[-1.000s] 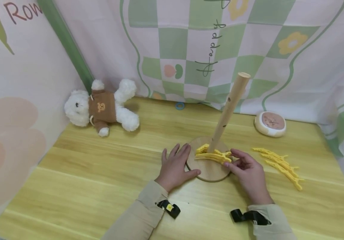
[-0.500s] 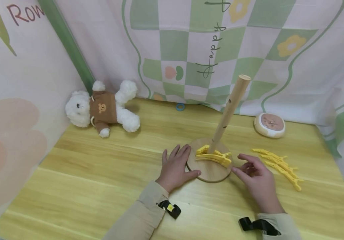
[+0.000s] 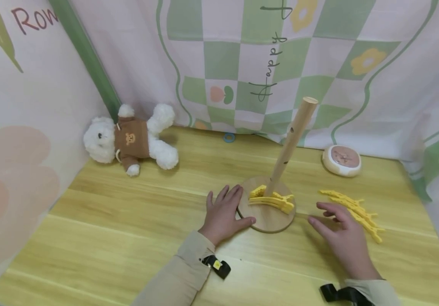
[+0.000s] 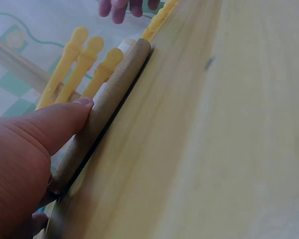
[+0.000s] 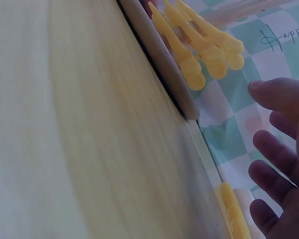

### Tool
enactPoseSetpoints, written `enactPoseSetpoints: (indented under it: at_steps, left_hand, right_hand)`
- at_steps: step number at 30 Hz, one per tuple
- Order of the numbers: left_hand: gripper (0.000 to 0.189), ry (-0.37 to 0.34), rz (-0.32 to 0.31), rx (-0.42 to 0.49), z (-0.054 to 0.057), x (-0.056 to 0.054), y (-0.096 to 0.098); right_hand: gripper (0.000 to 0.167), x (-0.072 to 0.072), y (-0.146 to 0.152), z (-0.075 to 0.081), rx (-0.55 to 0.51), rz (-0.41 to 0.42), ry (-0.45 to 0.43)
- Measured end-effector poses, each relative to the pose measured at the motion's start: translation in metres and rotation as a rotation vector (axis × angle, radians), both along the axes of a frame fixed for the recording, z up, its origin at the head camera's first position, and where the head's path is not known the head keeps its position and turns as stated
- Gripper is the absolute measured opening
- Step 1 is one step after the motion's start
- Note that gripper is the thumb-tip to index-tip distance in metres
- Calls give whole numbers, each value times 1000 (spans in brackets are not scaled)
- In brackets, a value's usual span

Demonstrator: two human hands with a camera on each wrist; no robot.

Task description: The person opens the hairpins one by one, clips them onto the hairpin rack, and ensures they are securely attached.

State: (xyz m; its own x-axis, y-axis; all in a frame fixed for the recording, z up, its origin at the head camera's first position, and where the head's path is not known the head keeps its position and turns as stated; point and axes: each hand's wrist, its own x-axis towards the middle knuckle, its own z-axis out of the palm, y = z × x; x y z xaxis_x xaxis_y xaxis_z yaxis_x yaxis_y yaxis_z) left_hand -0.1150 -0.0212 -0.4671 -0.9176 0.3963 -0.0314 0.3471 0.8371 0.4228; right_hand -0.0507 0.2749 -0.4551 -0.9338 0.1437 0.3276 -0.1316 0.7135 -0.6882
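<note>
My left hand [image 3: 224, 217] rests at the left edge of a round wooden base [image 3: 269, 222], its fingers spread and its thumb touching the rim. A wooden post [image 3: 290, 142] with small holes rises from the base. Several yellow branch-like plastic pieces [image 3: 278, 203] lie on the base around the post's foot; the left wrist view shows their knobbed ends [image 4: 93, 46]. My right hand [image 3: 347, 244] hovers between the base and more yellow branch-like pieces [image 3: 371, 227] on the table, partly hidden behind it. Its fingers are loosely bent, holding nothing.
A white plush toy [image 3: 133, 138] in a brown top lies at the back left of the wooden table [image 3: 120, 238]. A small blue ring [image 3: 228, 137] lies by the back curtain [image 3: 221, 59]. At the back right sits a rounded cream-and-pink object [image 3: 342, 160].
My right hand has let go of a yellow branch-like piece on the base and moved right, towards the loose pieces. My left hand stays on the base.
</note>
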Motion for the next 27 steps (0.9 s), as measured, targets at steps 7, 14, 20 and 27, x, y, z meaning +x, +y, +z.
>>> enactPoseSetpoints:
  at_steps: [7, 14, 20, 27]
  left_hand:
    - [96, 22, 3, -8, -1, -3, 0]
    - [96, 42, 10, 0, -2, -5, 0]
    - [95, 51, 16, 1, -1, -5, 0]
    - [94, 38, 15, 27, -1, 1, 0]
  right_hand:
    - [46, 5, 19, -3, 63, 39, 91]
    - [46, 10, 40, -9, 47, -8, 147]
    - [47, 16, 60, -14, 19, -126, 138]
    - [60, 29, 90, -15, 59, -220, -66]
